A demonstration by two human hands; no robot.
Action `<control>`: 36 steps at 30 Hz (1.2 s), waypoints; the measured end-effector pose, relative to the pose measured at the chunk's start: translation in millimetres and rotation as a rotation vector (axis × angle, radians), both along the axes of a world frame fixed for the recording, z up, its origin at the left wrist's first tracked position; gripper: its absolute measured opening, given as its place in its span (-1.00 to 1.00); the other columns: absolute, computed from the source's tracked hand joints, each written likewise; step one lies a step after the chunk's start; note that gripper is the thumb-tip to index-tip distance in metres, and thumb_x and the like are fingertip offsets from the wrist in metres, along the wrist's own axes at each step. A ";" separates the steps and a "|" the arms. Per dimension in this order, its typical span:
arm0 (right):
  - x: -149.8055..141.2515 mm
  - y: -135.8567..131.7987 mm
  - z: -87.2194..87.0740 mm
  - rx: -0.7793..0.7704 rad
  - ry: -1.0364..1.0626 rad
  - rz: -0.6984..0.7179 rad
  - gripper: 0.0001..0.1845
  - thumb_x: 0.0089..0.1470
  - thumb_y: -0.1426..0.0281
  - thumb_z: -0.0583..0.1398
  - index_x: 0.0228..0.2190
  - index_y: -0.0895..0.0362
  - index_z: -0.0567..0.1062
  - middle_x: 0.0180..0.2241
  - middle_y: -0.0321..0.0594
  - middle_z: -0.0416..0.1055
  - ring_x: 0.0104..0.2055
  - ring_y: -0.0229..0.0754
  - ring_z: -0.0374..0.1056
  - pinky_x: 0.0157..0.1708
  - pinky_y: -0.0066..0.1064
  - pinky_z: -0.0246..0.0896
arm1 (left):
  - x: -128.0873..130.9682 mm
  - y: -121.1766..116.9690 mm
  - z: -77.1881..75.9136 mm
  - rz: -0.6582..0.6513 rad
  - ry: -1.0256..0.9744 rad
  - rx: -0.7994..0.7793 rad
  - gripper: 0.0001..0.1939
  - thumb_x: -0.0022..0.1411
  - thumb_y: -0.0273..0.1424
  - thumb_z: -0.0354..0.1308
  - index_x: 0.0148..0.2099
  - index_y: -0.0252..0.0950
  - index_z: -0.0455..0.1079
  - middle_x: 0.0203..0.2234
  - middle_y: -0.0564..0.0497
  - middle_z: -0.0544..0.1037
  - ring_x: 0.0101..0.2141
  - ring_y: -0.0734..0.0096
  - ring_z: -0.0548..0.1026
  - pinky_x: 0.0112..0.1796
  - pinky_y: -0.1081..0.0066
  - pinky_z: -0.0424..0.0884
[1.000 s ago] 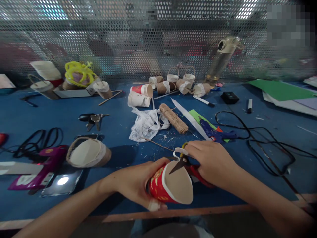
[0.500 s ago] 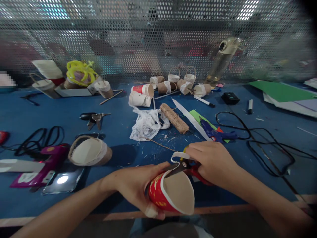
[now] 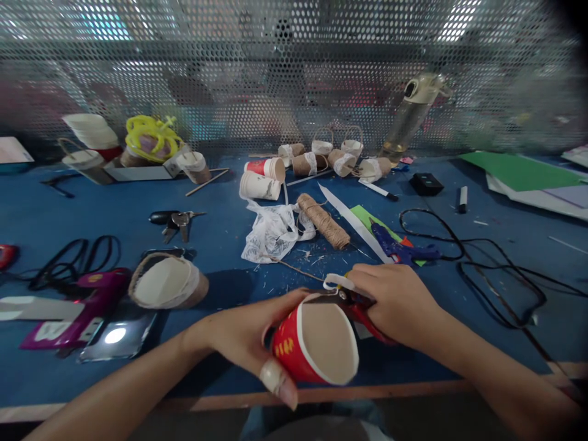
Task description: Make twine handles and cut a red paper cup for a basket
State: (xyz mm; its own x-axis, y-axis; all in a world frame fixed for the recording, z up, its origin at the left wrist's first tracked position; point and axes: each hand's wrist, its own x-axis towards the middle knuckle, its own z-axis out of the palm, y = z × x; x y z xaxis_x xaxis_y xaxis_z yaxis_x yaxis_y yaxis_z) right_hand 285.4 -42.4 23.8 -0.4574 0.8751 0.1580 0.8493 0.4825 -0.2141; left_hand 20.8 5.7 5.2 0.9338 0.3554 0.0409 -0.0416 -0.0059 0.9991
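Observation:
My left hand (image 3: 257, 334) is wrapped round a red paper cup (image 3: 289, 349) with gold markings, its mouth tilted toward me. A bandage covers the thumb, which rests along the cup's near side. In my right hand (image 3: 390, 300) is a pair of scissors (image 3: 362, 315) with red and yellow handles. Their dark blades lie at the far edge of the cup's rim. From that edge a narrow white paper strip (image 3: 337, 282) curls up beside my right fingers. Part of the blades is hidden by the cup.
Beyond my hands lie white lace (image 3: 271, 233), a twine roll (image 3: 323, 220) and a blue glue gun (image 3: 399, 245). On the left are a twine-trimmed cup (image 3: 169, 282), a purple glue gun (image 3: 92, 300), a phone (image 3: 119, 334) and keys (image 3: 179, 222). A bottle (image 3: 411, 116) stands by the mesh screen.
The scissor blades have closed at the cup's rim after being open across it. My left hand has turned the cup a little, and its thumb has shifted.

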 end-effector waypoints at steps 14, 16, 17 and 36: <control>-0.8 -1.0 0.5 -0.044 -0.080 -0.096 -0.72 -0.05 0.59 0.16 -0.29 0.12 0.56 -0.27 -0.19 0.55 -0.35 -0.13 0.41 -0.40 -0.30 -0.12 | -3.1 -14.8 6.5 0.164 0.279 0.343 -0.22 0.05 -0.24 0.48 0.22 -0.22 0.20 -0.06 -0.11 0.57 -0.15 0.12 0.59 -0.15 0.28 0.50; -0.9 -0.6 0.1 -0.049 -0.088 -0.096 -0.76 -0.05 0.59 0.15 -0.35 0.11 0.54 -0.34 -0.22 0.53 -0.42 -0.17 0.38 -0.43 -0.30 -0.16 | -4.0 -14.3 5.5 0.162 0.266 0.343 -0.21 0.05 -0.22 0.47 0.24 -0.23 0.19 -0.06 -0.11 0.57 -0.14 0.11 0.59 -0.14 0.28 0.49; -1.0 -0.3 -0.2 -0.046 -0.083 -0.099 -0.80 -0.03 0.57 0.15 -0.39 0.11 0.53 -0.38 -0.24 0.52 -0.46 -0.18 0.35 -0.44 -0.30 -0.19 | -4.4 -14.3 5.1 0.162 0.254 0.334 -0.20 0.06 -0.22 0.46 0.25 -0.23 0.18 -0.07 -0.11 0.57 -0.13 0.11 0.58 -0.12 0.27 0.49; -4.3 0.4 -0.3 0.107 0.101 0.067 -0.70 -0.29 0.64 0.06 -0.48 0.10 0.46 -0.49 -0.29 0.45 -0.51 -0.21 0.25 -0.46 -0.33 -0.13 | 5.5 -13.3 -4.2 -0.073 -0.022 -0.147 -0.12 -0.23 -0.33 0.62 0.15 -0.26 0.33 -0.12 -0.06 0.57 -0.20 0.24 0.52 -0.11 0.32 0.52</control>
